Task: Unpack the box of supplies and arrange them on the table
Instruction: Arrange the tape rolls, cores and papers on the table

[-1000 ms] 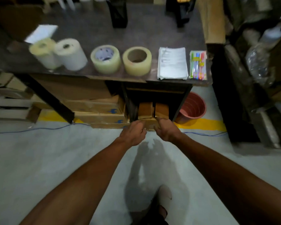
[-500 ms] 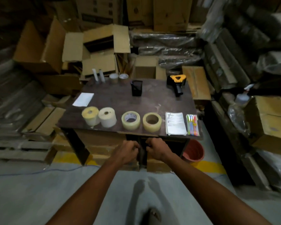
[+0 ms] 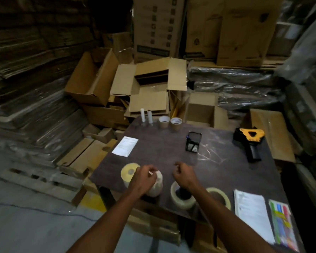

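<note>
The supplies stand on a dark table. Along its near edge are a yellowish roll, a white roll, a clear tape roll, a tan tape roll, a stack of papers and a pack of highlighters. Farther back are a black pen holder, a yellow and black label gun, a white sheet, two small tubes and two brown tape rolls. My left hand hovers curled in front of the white roll. My right hand hovers curled above the clear tape roll. Neither holds anything I can see.
Open cardboard boxes are heaped behind the table. Flattened cartons are stacked at the left, wrapped bundles at the right. A wooden pallet lies on the grey floor to the left, with more cartons under the table.
Both hands have risen from below the table's front edge to above the rolls on top. The view has lifted from the floor to the table and the boxes behind.
</note>
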Available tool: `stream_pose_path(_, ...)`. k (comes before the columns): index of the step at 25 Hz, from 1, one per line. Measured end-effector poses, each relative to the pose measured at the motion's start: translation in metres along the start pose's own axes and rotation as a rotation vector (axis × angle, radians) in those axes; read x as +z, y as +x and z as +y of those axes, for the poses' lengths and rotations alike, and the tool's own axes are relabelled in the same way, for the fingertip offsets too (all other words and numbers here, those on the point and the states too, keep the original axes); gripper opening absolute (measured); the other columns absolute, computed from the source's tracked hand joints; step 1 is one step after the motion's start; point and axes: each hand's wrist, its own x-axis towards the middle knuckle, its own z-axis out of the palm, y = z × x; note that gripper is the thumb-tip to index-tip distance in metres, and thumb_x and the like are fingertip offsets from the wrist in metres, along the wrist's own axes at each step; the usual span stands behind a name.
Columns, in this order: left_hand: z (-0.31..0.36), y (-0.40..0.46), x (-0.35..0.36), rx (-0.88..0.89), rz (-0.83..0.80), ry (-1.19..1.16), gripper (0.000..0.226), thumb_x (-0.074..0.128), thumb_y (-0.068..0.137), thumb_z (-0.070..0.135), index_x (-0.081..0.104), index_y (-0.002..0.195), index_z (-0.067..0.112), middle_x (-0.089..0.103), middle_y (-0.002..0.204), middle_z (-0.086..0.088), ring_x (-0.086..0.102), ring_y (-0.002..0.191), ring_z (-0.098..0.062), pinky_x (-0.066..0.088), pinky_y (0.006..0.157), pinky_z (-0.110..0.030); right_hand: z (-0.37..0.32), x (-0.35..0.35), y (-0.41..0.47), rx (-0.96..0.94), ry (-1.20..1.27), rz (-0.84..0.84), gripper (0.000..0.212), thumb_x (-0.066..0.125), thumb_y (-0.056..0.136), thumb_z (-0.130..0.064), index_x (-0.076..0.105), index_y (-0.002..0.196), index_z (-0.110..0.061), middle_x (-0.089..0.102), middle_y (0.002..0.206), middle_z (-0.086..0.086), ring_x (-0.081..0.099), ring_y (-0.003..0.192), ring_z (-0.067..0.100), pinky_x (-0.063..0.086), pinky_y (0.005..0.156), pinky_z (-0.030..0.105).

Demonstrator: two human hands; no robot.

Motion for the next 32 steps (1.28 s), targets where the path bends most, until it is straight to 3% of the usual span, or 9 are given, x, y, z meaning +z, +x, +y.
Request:
stream_pose_path(4,-0.026,0.076,-0.016,-0.083,-0.003,-0.107,0.016,0.061,0.083,0.017,0.073,0.086,0.028,0.075,0.090,0.006,0.070,0.088,-0.013,0.057,0.084,-0.032,-0.018,0.008,0.065,-0.001,-0.002,-0.010,0.022,0.057,0.085,-0.012,0.067,0.105,-0.011,0.069,0.083,0.009,0.065,0.084,0.021,0.045,0.075,0.026)
stream_pose_path(8,-0.055,0.163,-0.026,-0.138,0.026,-0.151,0.014,0.064,0.084,0.016,0.075,0.090,0.022,0.075,0.091,0.002,0.070,0.088,-0.014,0.056,0.083,-0.029,-0.035,0.028,0.137,0.023,0.028,0.008,0.017,0.059,0.082,-0.009,0.069,0.096,-0.011,0.060,0.073,0.000,0.055,0.073,0.013,0.035,0.065,0.015)
stream_pose_path(10,-0.073,0.209,-0.034,-0.154,0.010,-0.168,0.015,0.064,0.084,0.017,0.075,0.094,0.020,0.075,0.093,0.000,0.069,0.088,-0.016,0.054,0.081,-0.027,-0.045,0.044,0.178,0.061,0.041,0.019,0.016,0.058,0.082,-0.011,0.069,0.092,-0.012,0.064,0.072,-0.001,0.060,0.071,0.014,0.044,0.067,0.020)
stream_pose_path(12,-0.092,0.252,-0.041,-0.178,-0.012,-0.186,0.015,0.063,0.085,0.017,0.075,0.094,0.020,0.075,0.097,-0.001,0.068,0.091,-0.018,0.053,0.082,-0.026,-0.056,0.059,0.215,0.082,0.067,0.041,0.013,0.058,0.082,-0.013,0.069,0.089,-0.013,0.070,0.077,0.003,0.067,0.076,0.020,0.054,0.075,0.035)
stream_pose_path(16,-0.122,0.335,-0.051,-0.209,-0.066,-0.230,0.017,0.054,0.088,0.016,0.068,0.092,0.024,0.071,0.101,-0.005,0.066,0.096,-0.026,0.055,0.085,-0.035,-0.090,0.080,0.282,0.129,0.126,0.069,0.012,0.061,0.089,-0.019,0.066,0.098,-0.012,0.069,0.091,0.002,0.064,0.085,0.018,0.050,0.079,0.032)
stream_pose_path(18,-0.133,0.372,-0.052,-0.222,-0.065,-0.239,0.021,0.053,0.091,0.014,0.067,0.104,0.021,0.069,0.102,-0.006,0.064,0.095,-0.026,0.053,0.083,-0.034,-0.103,0.091,0.314,0.170,0.150,0.087,0.027,0.063,0.091,-0.025,0.062,0.116,-0.014,0.064,0.106,-0.001,0.061,0.098,0.015,0.050,0.087,0.030)
stream_pose_path(22,-0.161,0.434,-0.047,-0.306,-0.104,-0.258,0.022,0.063,0.088,0.015,0.063,0.109,0.022,0.068,0.111,-0.006,0.062,0.105,-0.026,0.052,0.094,-0.041,-0.115,0.114,0.370,0.242,0.192,0.058,0.058,0.069,0.086,-0.036,0.049,0.137,-0.016,0.057,0.135,0.006,0.057,0.121,0.022,0.050,0.102,0.041)
stream_pose_path(28,-0.187,0.500,-0.026,-0.324,-0.179,-0.281,0.057,0.078,0.077,0.012,0.055,0.129,0.016,0.060,0.127,-0.008,0.057,0.117,-0.026,0.048,0.094,-0.035,-0.124,0.134,0.431,0.340,0.210,0.115,0.056,0.068,0.088,-0.024,0.045,0.138,-0.013,0.055,0.137,0.010,0.054,0.125,0.026,0.044,0.104,0.035)
stream_pose_path(32,-0.193,0.535,-0.014,-0.257,-0.179,-0.307,0.076,0.084,0.069,0.013,0.048,0.136,0.021,0.058,0.132,-0.005,0.055,0.121,-0.025,0.049,0.100,-0.042,-0.124,0.137,0.464,0.356,0.213,0.152,0.067,0.067,0.088,-0.021,0.034,0.146,-0.014,0.047,0.144,0.011,0.044,0.135,0.028,0.035,0.113,0.039)
